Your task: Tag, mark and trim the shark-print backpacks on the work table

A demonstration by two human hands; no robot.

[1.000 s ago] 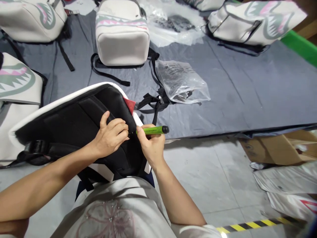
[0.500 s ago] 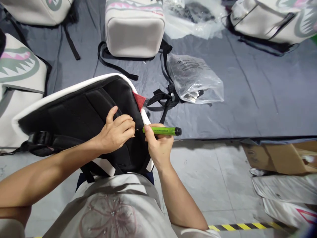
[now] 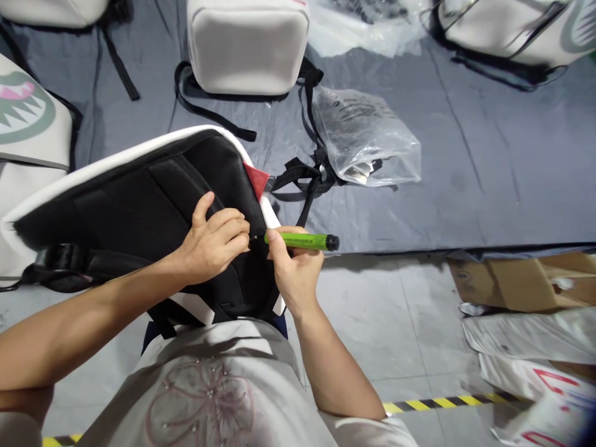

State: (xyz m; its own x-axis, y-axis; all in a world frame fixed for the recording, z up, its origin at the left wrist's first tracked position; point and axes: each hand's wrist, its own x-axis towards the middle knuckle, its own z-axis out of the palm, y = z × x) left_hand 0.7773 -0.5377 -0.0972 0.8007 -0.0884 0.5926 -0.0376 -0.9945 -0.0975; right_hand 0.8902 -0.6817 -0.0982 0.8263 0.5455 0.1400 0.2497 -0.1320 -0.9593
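A backpack [image 3: 116, 186] with a black padded back panel and white edging leans between the table and my body, back panel facing up. My right hand [image 3: 298, 267] grips a green marker-like pen [image 3: 302, 240] with a black end pointing right. The pen's other end points at the panel near the bag's right edge. Just left of that end, my left hand [image 3: 214, 239] rests on the panel, fingers curled and one finger raised. Whatever its fingertips pinch is hidden. A red triangular tab [image 3: 257, 181] sits on the white edging above, joined to black straps [image 3: 298, 174].
On the grey-covered table [image 3: 488, 167] stand other white backpacks [image 3: 246, 49], some with a toothy mouth print. A clear plastic bag [image 3: 367, 139] lies beyond the straps. Cardboard boxes [image 3: 507, 285] and plastic sacks [image 3: 526, 332] sit on the floor at right, near yellow-black tape [image 3: 447, 402].
The view has shifted slightly, so the table items appear higher and the backpack a little further left. Both hands keep nearly the same hold beside each other.
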